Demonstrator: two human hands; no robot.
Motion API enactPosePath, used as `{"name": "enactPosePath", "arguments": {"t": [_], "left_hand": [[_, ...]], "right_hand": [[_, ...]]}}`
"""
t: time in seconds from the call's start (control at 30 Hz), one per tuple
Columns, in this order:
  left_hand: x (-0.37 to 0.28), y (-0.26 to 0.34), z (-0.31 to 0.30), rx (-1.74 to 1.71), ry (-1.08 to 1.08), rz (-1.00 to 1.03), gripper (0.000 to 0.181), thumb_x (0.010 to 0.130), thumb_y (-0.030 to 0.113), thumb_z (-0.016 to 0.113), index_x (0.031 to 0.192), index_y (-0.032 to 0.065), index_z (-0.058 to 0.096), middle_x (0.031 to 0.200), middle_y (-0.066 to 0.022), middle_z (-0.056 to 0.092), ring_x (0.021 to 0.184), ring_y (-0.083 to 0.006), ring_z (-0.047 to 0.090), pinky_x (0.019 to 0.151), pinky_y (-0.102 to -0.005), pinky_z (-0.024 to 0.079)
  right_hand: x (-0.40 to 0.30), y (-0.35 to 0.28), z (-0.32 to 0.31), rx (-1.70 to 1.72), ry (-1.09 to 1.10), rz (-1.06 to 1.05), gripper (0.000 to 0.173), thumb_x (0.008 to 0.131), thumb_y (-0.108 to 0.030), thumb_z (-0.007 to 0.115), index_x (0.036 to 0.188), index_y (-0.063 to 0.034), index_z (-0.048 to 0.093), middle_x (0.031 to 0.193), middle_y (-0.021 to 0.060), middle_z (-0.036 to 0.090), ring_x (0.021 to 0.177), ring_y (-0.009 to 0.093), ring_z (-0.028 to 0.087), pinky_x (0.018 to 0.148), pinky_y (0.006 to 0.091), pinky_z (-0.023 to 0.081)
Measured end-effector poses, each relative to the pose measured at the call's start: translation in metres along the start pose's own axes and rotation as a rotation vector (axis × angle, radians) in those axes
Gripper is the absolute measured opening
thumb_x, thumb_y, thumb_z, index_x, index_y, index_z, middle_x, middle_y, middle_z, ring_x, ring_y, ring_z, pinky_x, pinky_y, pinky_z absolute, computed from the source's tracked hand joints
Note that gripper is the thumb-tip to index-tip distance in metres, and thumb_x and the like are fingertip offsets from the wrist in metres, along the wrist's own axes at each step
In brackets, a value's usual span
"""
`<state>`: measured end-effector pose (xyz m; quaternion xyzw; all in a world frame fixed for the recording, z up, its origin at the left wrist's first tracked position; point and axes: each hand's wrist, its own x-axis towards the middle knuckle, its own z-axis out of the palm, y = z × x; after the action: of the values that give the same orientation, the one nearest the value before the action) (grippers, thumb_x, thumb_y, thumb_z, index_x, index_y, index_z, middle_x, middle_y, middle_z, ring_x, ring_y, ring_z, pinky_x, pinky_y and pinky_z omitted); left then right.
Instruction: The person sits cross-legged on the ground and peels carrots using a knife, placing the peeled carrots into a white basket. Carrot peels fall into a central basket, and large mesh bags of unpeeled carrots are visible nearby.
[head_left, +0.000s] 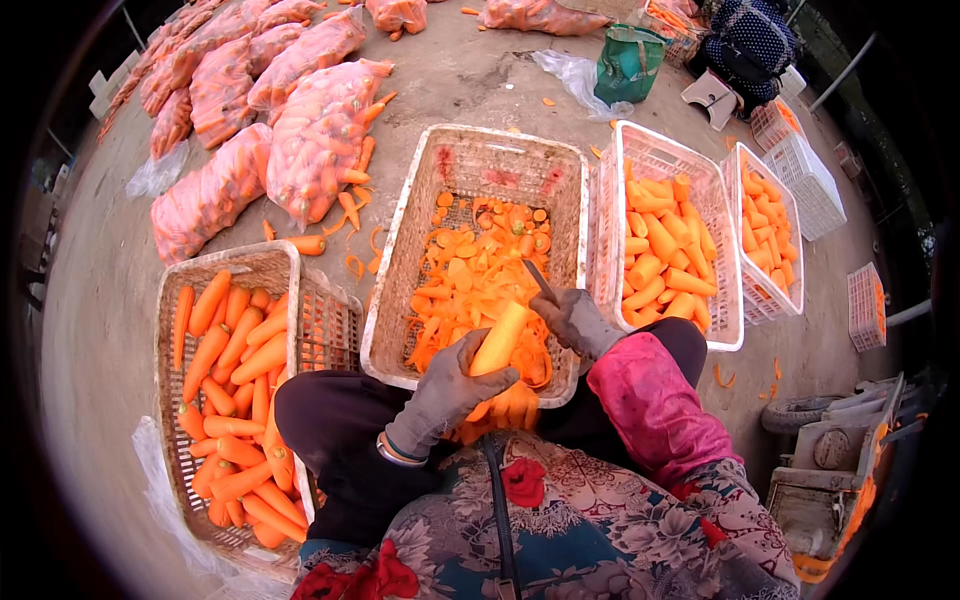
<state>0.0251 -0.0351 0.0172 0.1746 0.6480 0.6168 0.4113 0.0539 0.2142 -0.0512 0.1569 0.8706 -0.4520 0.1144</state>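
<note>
My left hand (450, 390), in a grey glove, grips a peeled carrot (499, 339) by its lower end, tilted up to the right. My right hand (577, 319), gloved too, holds a thin dark tool (540, 282), a knife or peeler, just right of the carrot. Both are over the near part of a plastic crate (384, 277) with carrot peels (465, 289) and cut-off ends in it. On the left, another crate (166, 390) holds unpeeled carrots (240, 450). To the right stands a white crate (731, 300) of peeled carrots (664, 240).
Mesh sacks of carrots (322, 142) lie at the upper left. Farther right are a second crate of peeled carrots (769, 232), stacked crates (806, 184) and a wheeled vehicle (825, 457). A green bag (628, 64) stands near a person (750, 45) at the upper right.
</note>
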Motion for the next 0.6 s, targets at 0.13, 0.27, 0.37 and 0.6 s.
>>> {"name": "enactPosePath", "arguments": {"t": [0.13, 0.27, 0.37, 0.6], "left_hand": [[0.006, -0.01, -0.015, -0.002, -0.047, 0.029, 0.07, 0.087, 0.011, 0.068, 0.145, -0.0012, 0.032, 0.128, -0.0114, 0.05, 0.103, -0.0151, 0.056, 0.085, -0.0291, 0.049], [-0.008, 0.008, -0.015, -0.702, 0.058, 0.232, 0.066, 0.092, 0.022, 0.064, 0.145, 0.0015, 0.032, 0.133, -0.0127, 0.049, 0.11, -0.0205, 0.057, 0.086, -0.0293, 0.05], [-0.004, 0.008, -0.017, -0.557, 0.002, 0.436, 0.067, 0.089, 0.022, 0.069, 0.143, 0.0022, 0.036, 0.13, -0.011, 0.053, 0.113, -0.0194, 0.056, 0.084, -0.0287, 0.05], [0.002, -0.008, -0.014, -0.084, 0.375, 0.261, 0.041, 0.078, 0.018, 0.078, 0.109, 0.0004, 0.058, 0.092, -0.0061, 0.066, 0.082, -0.0143, 0.064, 0.075, -0.03, 0.053]], "right_hand": [[-0.015, -0.057, -0.003, 0.195, 0.093, -0.416, 0.041, 0.091, -0.047, 0.061, 0.102, -0.0068, 0.062, 0.071, 0.0017, 0.056, 0.06, 0.014, 0.054, 0.054, 0.0301, 0.045], [-0.018, -0.069, 0.022, 0.739, 0.046, -0.208, 0.04, 0.092, -0.046, 0.061, 0.098, -0.0061, 0.061, 0.06, 0.003, 0.053, 0.042, 0.011, 0.045, 0.039, 0.0276, 0.035], [-0.026, -0.074, 0.044, 1.193, -0.042, -0.007, 0.037, 0.094, -0.041, 0.06, 0.094, -0.0036, 0.058, 0.053, 0.003, 0.048, 0.035, 0.013, 0.04, 0.036, 0.029, 0.033], [-0.049, -0.082, 0.038, 0.042, 0.24, -0.09, 0.036, 0.093, -0.022, 0.059, 0.118, 0.0037, 0.057, 0.092, 0.021, 0.069, 0.085, 0.027, 0.07, 0.071, 0.0359, 0.054]]}}
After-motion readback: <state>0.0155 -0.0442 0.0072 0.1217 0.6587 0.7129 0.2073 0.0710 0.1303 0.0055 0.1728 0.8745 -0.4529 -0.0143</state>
